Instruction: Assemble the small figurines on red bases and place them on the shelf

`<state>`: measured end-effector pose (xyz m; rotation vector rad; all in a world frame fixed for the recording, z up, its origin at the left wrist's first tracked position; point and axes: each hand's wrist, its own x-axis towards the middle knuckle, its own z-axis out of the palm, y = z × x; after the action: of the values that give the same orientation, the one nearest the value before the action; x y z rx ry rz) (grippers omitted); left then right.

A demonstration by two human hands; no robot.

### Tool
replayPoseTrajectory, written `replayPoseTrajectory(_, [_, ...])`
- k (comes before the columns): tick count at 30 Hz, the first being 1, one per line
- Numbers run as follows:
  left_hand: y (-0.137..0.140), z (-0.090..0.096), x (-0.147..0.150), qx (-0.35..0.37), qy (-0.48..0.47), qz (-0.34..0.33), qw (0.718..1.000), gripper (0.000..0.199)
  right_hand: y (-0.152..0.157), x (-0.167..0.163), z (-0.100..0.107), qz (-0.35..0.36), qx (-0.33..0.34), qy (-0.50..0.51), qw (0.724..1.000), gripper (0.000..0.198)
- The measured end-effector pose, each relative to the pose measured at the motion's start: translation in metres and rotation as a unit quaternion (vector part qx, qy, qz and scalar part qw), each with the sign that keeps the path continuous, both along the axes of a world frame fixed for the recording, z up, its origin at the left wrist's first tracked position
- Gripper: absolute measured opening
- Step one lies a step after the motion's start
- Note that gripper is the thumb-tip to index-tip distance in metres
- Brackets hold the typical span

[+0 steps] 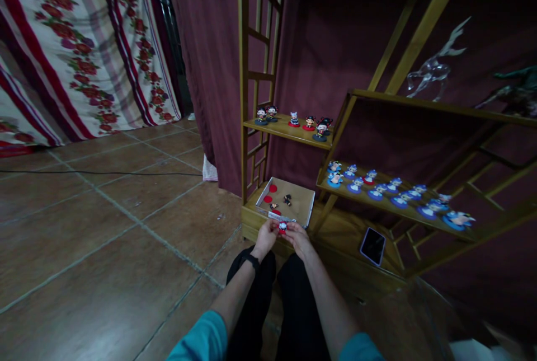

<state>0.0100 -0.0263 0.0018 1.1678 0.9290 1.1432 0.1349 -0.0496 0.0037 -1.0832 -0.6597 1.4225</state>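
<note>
Between my two hands is a small white figurine [283, 226] with a red base. My left hand [267, 236] grips it from the left, fingers closed at its edge. From the other side my right hand [297, 236] pinches it. Just beyond my hands, a shallow cardboard box [300, 190] rests on the bottom board of the wooden shelf. Inside it lie several red round bases [273, 188], a dark figurine [287, 200] and another small figurine [273, 206] near the front wall.
Several figurines on round bases [309, 122] stand on the upper left shelf [289, 130]. More, mostly blue and white figurines [378, 191], line the middle shelf. A phone [373, 246] lies at lower right. A clear deer ornament [434, 73] stands higher up. A black cable [100, 173] crosses the tiled floor.
</note>
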Motion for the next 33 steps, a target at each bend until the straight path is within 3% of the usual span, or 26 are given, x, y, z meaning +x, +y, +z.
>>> replayPoseTrajectory(7, [0.000, 0.002, -0.001, -0.031, -0.023, 0.048, 0.998, 0.029, -0.003, -0.001, 0.008, 0.000, 0.010, -0.009, 1.000, 0.027])
replayPoseTrajectory(21, [0.006, -0.005, -0.003, -0.020, 0.003, 0.013, 1.000, 0.020, -0.002, 0.005, 0.003, 0.007, 0.009, -0.007, 1.000, 0.031])
replayPoseTrajectory(33, [0.009, -0.007, -0.002, -0.031, 0.011, -0.006, 0.999, 0.032, 0.000, 0.004, -0.001, -0.007, 0.000, 0.021, 1.000, 0.025])
